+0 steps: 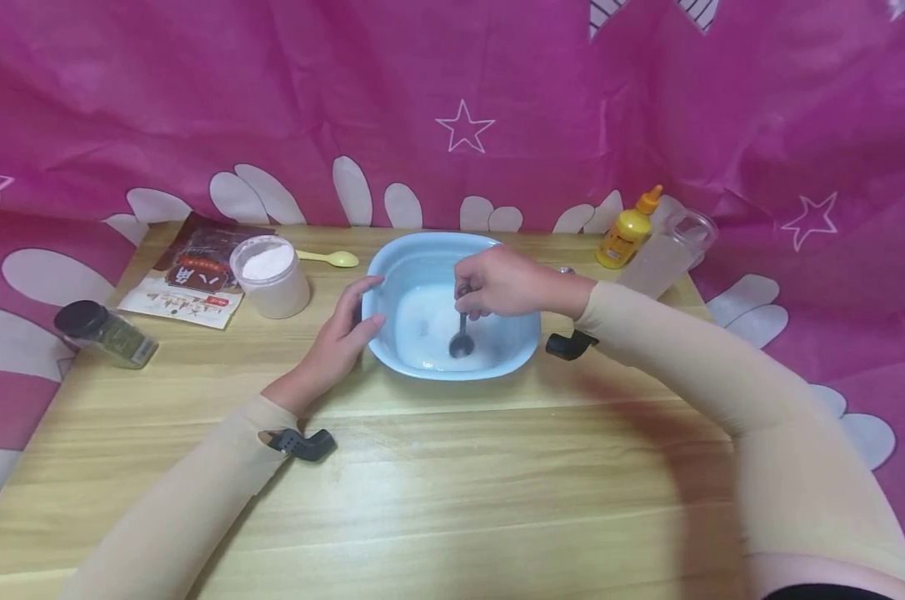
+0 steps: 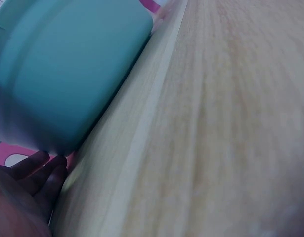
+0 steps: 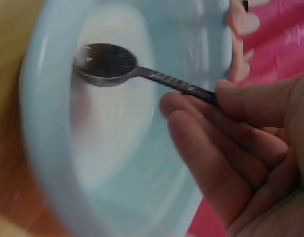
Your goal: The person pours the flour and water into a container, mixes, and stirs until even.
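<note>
A pale blue plastic basin (image 1: 452,375) stands on the wooden table, with whitish, wet-looking contents on its floor. At its left side my left hand (image 1: 331,343) holds the rim, thumb and forefinger over the edge. Other fingers (image 2: 43,173) of that hand lie along the basin's outer wall in the left wrist view. My right hand (image 1: 501,282) is over the basin and pinches the handle of a small dark measuring spoon (image 3: 111,64) between thumb and fingers. The bowl of the spoon points down inside the basin, close over the white contents, and shines as if wet.
Left of the basin are a tub of white powder (image 1: 276,292), a yellow spoon (image 1: 338,259), a printed food packet (image 1: 190,275) and a black-lidded jar (image 1: 111,335). A yellow squeeze bottle (image 1: 627,236) and a clear pitcher (image 1: 658,260) stand at the right. A pink curtain (image 1: 527,108) hangs behind.
</note>
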The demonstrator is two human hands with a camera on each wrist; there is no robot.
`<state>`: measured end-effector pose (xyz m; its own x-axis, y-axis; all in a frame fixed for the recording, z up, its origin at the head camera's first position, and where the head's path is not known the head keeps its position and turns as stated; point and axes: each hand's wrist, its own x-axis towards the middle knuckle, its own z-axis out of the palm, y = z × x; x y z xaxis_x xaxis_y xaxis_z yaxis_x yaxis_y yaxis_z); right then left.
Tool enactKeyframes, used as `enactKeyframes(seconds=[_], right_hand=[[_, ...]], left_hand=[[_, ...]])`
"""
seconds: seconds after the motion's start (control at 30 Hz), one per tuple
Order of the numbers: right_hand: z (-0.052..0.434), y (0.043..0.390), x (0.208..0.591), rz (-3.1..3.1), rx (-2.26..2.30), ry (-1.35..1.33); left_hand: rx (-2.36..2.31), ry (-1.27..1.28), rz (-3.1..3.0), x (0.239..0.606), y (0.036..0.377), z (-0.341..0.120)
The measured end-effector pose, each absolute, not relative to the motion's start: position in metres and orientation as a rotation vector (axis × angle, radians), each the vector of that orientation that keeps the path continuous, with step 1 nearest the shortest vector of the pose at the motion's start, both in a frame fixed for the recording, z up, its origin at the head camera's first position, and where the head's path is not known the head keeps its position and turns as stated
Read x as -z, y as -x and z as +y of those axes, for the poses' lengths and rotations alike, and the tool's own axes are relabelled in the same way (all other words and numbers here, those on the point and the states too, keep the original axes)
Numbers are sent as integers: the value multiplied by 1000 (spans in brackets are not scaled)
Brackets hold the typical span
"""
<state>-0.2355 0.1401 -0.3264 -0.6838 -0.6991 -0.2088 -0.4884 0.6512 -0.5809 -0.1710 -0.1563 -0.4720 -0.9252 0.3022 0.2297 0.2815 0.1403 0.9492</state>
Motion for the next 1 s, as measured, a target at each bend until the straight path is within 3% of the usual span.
enactKeyframes(seconds=[0.33, 0.73, 1.0], right_hand=[[153, 269, 327, 2813, 508, 832], [110, 264, 330, 2800, 519, 844], [117, 265, 329, 2831, 469, 834]], left_hand=[[-1950, -601, 2361, 470, 171, -155], [-1961, -602, 2360, 472, 170, -156], [-1966, -612, 2358, 472, 171, -155]])
